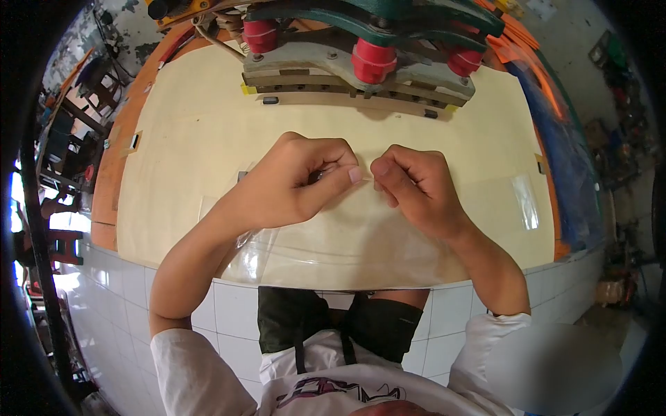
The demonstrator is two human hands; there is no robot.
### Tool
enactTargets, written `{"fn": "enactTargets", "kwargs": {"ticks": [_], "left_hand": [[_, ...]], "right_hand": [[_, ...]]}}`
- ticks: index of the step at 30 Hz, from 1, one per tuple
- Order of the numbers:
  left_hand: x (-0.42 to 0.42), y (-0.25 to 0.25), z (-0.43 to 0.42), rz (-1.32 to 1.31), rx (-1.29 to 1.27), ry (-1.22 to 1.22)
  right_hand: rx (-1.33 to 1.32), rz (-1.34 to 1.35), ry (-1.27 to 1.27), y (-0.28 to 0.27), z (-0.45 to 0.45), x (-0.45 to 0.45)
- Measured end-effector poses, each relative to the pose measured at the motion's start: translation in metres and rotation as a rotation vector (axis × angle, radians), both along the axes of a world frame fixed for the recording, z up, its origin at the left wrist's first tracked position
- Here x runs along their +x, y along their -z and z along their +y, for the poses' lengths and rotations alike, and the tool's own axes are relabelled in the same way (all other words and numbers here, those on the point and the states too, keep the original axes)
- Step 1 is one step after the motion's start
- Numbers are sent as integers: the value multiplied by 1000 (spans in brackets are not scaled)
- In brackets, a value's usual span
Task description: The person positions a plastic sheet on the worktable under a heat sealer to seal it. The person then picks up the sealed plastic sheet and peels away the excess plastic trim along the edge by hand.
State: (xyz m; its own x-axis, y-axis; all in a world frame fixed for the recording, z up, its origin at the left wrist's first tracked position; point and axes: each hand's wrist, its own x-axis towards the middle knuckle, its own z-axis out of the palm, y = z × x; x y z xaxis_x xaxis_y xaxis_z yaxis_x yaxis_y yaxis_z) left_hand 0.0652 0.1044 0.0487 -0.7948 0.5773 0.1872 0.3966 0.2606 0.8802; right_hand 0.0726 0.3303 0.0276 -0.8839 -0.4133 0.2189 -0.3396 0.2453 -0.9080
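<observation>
My left hand (298, 179) and my right hand (420, 182) are raised close together above the table, both closed in a pinch. A thin, pale strand or sliver (368, 179) spans the small gap between the fingertips; its kind is too small to make out. Beneath my hands and forearms lies a see-through plastic sheet (326, 253), shiny at its left part and reaching the table's front edge. A small grey piece (241, 176) shows behind my left wrist, mostly hidden.
A press head (361, 69) with red knobs (374, 61) and a green frame (378, 21) overhangs the back of the cream-covered table (173, 125). Small dark blocks (270, 100) sit below it. Blue plastic sheeting (555, 145) and orange strips (534, 62) lie along the right side.
</observation>
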Motion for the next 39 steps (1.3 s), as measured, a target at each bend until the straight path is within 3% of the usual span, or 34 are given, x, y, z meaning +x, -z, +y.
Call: {"fn": "enactTargets", "kwargs": {"ticks": [7,10,16,28,34,39], "left_hand": [[-2,5,-3,-2,-3,-32],[0,2,-2,0,-6,-9],[0,5,0,71,6,28],[0,-2,-5,81,-50,-64],[-2,-4,-8,55,114,-110],[-2,-6,-12,-26,104,-94]], "right_hand": [[-10,-66,32,3,1,-2],[-107,52,-25,7,-2,-3],[10,55,-78,1,0,-1],[-110,-136,12,-3,10,-7],[-70,-19,-22,-13,25,-15],[-64,58,-34,-13,28,-16]]}}
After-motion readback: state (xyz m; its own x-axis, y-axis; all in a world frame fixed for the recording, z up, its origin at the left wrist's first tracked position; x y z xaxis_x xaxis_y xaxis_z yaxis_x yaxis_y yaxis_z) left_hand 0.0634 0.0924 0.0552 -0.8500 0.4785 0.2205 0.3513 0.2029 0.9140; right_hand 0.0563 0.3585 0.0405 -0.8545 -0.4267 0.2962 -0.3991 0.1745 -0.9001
